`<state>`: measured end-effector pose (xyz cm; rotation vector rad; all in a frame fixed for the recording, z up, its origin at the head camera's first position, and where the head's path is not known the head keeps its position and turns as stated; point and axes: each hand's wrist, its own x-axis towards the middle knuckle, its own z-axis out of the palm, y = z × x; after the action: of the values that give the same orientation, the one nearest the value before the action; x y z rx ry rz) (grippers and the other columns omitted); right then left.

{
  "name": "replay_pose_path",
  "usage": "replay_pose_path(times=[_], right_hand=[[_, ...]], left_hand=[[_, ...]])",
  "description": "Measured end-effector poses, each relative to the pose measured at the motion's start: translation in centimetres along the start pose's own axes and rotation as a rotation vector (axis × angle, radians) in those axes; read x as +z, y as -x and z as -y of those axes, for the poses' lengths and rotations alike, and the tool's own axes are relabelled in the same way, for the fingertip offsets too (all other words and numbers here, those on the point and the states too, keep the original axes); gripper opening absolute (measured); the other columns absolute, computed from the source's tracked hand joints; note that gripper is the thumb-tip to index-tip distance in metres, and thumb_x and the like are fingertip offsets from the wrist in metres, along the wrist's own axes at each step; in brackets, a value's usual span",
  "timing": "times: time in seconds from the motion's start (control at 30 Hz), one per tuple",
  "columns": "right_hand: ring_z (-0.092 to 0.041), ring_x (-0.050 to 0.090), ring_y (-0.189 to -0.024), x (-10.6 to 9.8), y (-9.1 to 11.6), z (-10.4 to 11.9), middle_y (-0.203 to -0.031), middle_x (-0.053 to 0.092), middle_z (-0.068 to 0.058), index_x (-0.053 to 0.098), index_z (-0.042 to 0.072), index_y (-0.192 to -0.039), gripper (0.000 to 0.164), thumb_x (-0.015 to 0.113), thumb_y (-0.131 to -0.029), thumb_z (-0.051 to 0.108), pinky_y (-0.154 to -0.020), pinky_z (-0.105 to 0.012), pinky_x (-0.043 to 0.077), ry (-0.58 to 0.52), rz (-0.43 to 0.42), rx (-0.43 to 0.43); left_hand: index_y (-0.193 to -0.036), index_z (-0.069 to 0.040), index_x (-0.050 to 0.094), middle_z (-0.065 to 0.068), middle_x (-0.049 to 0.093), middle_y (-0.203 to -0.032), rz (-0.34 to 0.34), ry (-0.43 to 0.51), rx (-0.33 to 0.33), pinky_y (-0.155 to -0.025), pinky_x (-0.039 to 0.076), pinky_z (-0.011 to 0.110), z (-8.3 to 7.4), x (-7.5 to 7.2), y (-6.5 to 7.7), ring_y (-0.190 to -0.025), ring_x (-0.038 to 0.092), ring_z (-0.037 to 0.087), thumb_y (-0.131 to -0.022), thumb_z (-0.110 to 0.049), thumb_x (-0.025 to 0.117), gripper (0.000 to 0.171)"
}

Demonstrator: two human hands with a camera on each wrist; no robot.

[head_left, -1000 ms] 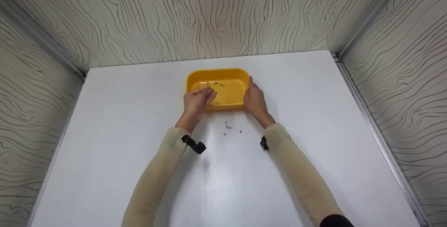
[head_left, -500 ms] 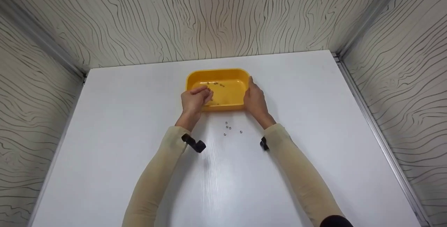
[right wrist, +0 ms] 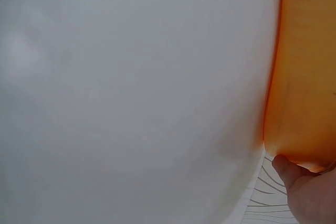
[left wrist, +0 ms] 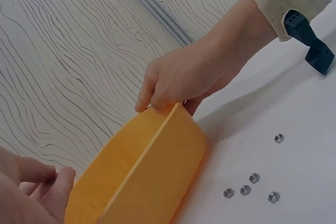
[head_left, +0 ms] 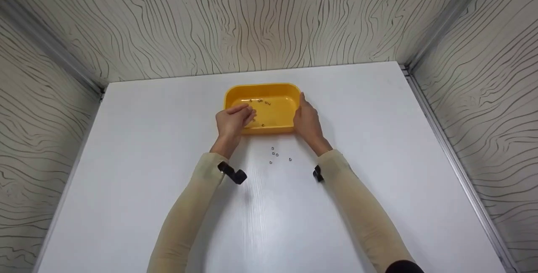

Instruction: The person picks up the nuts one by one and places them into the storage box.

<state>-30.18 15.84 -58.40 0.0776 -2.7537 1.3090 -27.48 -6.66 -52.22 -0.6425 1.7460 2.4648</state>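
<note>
A yellow plastic tray (head_left: 277, 115) stands on the white table towards its far side. My right hand (head_left: 308, 122) grips the tray's right end wall at the rim. In the left wrist view, that same right hand (left wrist: 184, 77) has fingers bent over the edge. My left hand (head_left: 233, 121) is over the tray's front left corner, fingers curled together around a small metal nut they mostly hide. Several nuts (head_left: 261, 101) lie inside the tray along the back of its floor. One nut (head_left: 263, 125) is close to the front wall, another just beside the left hand.
More hex nuts (left wrist: 245, 190) are scattered on the white table (head_left: 378, 159) in front of the tray. Patterned wall panels (head_left: 252, 21) rise behind and at both sides, joined by metal corner rails (head_left: 445, 17). A black bracket (head_left: 232, 173) is strapped to each wrist.
The left hand has drawn slightly left and its fingers have curled in more. An additional nut now shows on the tray floor beside it. The right hand keeps its hold on the tray.
</note>
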Motion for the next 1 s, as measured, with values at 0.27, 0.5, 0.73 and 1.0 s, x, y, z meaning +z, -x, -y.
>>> replay_pose_path(times=[0.27,0.5,0.73,1.0], right_hand=[[-0.028,0.052,-0.147,0.0,0.1,-0.2,-0.166,0.042,-0.019,0.019,0.003,-0.167,0.060,0.039,-0.110,0.004,-0.128,-0.043,0.040,0.008,-0.004,0.014],[-0.027,0.043,-0.155,-0.4,0.1,0.4,-0.171,0.035,-0.015,0.017,0.005,-0.168,0.061,0.039,-0.111,0.006,-0.131,-0.043,0.035,-0.024,0.030,0.038],[-0.027,0.031,-0.161,-1.1,-0.2,0.4,-0.173,0.029,-0.015,0.017,0.004,-0.168,0.062,0.040,-0.110,0.006,-0.134,-0.043,0.029,0.001,0.062,0.051],[-0.032,0.032,-0.161,-2.3,-0.3,0.3,-0.173,0.029,-0.018,0.003,0.011,-0.170,0.082,0.043,-0.110,0.050,-0.135,-0.048,0.026,-0.062,0.210,0.245]], left_hand=[[-0.117,-0.002,0.075,0.011,0.075,-0.110,0.025,-0.225,0.084,-0.084,0.066,0.026,-0.6,-0.2,0.4,-0.098,0.076,0.024,-0.098,-0.009,0.070,0.021],[-0.107,-0.006,0.079,0.008,0.074,-0.101,-0.074,-0.495,0.287,-0.073,0.056,0.018,-0.9,-1.0,0.0,-0.088,0.068,0.015,-0.096,-0.014,0.074,0.015],[-0.108,-0.004,0.078,0.012,0.073,-0.103,-0.118,-0.648,0.466,-0.078,0.054,0.026,-0.6,-2.4,-1.1,-0.094,0.064,0.022,-0.096,-0.013,0.070,0.017],[-0.135,-0.001,0.068,0.019,0.064,-0.146,-0.073,-0.960,0.585,-0.120,0.050,0.045,0.4,-4.7,-2.8,-0.139,0.060,0.033,-0.103,-0.011,0.061,0.034]])
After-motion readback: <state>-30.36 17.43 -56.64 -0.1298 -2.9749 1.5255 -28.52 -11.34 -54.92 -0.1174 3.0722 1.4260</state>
